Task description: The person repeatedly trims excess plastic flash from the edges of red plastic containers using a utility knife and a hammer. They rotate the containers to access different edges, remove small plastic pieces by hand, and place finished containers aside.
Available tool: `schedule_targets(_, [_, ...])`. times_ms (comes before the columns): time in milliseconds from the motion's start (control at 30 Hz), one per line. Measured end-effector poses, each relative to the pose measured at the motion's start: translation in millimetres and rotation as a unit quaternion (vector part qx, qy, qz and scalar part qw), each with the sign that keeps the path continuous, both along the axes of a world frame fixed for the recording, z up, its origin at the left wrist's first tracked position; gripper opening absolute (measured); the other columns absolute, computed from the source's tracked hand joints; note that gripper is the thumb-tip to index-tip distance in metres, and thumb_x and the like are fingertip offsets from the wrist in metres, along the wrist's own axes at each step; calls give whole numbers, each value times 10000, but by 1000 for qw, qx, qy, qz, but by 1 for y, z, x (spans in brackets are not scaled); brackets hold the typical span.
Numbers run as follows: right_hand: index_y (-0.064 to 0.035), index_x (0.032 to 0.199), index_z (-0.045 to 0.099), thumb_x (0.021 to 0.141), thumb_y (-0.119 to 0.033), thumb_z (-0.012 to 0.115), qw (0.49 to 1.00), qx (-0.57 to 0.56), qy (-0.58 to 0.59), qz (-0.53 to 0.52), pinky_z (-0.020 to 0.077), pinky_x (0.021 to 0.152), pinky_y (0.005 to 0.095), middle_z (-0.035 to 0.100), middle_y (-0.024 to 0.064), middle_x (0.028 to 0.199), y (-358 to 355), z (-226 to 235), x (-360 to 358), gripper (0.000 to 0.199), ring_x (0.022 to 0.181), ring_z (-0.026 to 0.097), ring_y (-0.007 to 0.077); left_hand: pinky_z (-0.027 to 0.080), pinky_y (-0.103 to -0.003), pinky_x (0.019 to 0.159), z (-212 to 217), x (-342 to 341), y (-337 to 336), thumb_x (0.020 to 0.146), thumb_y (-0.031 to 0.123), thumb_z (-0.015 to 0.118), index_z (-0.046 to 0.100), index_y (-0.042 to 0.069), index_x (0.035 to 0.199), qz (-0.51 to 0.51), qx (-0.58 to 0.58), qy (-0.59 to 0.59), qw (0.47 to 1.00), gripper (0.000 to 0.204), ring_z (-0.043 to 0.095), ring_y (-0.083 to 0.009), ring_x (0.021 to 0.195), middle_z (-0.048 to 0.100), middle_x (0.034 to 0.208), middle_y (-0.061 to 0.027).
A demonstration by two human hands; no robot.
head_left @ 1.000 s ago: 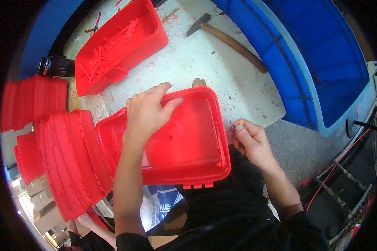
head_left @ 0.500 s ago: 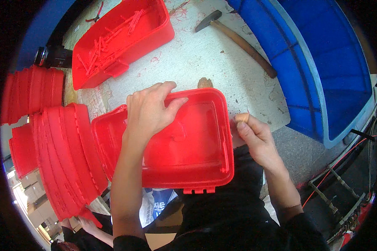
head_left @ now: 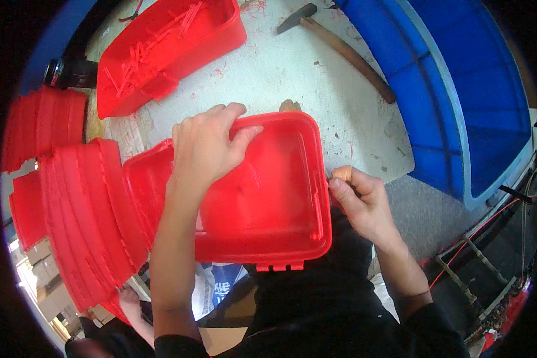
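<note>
A red plastic lid-like tray (head_left: pixel 268 209) lies over the near edge of a pale worktable (head_left: pixel 316 83). My left hand (head_left: pixel 206 146) presses flat on its far-left part, fingers spread over the rim. My right hand (head_left: pixel 361 200) is at the tray's right edge, fingers closed on a small tool with a tan handle, its tip hidden against the rim.
A stack of red lids (head_left: pixel 83 221) stands at the left. A red bin (head_left: pixel 167 51) with thin red trimmings sits at the back left. A hammer (head_left: pixel 340 45) lies at the back. A big blue tub (head_left: pixel 453 89) fills the right. Another person's hand (head_left: pixel 128 298) shows at lower left.
My right hand has slid along the tray's right edge, closer to the rim. The left hand stays pressed on the tray.
</note>
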State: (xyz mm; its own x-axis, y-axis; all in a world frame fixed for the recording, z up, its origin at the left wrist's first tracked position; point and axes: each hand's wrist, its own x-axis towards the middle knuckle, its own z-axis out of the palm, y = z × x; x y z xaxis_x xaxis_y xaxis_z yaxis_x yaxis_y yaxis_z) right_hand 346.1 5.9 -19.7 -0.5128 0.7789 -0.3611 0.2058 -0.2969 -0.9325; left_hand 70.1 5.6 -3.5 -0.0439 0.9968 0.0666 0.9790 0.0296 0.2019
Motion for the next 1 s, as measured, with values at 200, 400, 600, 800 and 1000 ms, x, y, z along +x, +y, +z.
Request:
schedule_targets(200, [22, 967, 655, 993, -132, 605, 999, 2, -30, 23, 481, 656, 267, 622, 48, 744, -25, 0, 20, 164, 729, 546, 66, 518, -410, 625, 3, 1, 0, 840, 390, 745, 744, 112, 998, 14, -26, -5, 1000, 319, 701, -312, 722, 729, 828, -127])
schedule_targets(400, [-9, 985, 673, 933, -104, 686, 982, 68, -69, 161, 516, 645, 330, 661, 115, 798, -75, 21, 60, 109, 722, 670, 219, 514, -424, 631, 9, 1, 2, 842, 392, 740, 745, 102, 977, 27, -42, -18, 999, 320, 699, -312, 722, 727, 802, -135])
schedule_targets(600, [-23, 987, 671, 921, -80, 649, 940, 242, -223, 85, 560, 659, 375, 680, 147, 855, -32, 52, 46, 89, 728, 700, 285, 526, -442, 683, 14, 0, 1, 837, 404, 744, 744, 102, 950, 36, -57, -28, 997, 322, 703, -329, 774, 726, 809, -142])
schedule_targets(800, [-42, 893, 659, 948, -166, 621, 848, 373, -354, 126, 517, 618, 443, 672, 181, 759, 21, 63, -18, 141, 710, 672, 377, 542, -457, 703, 11, -5, 2, 808, 413, 771, 747, 102, 921, 24, -74, -31, 996, 331, 705, -348, 772, 721, 791, -155])
schedule_targets(1000, [-24, 896, 660, 954, -153, 629, 789, 420, -435, 114, 468, 566, 428, 630, 193, 705, 11, 66, -33, 145, 634, 634, 366, 542, -472, 670, -3, -8, -2, 806, 390, 778, 735, 76, 883, 16, -17, -38, 999, 326, 705, -359, 755, 717, 781, -170])
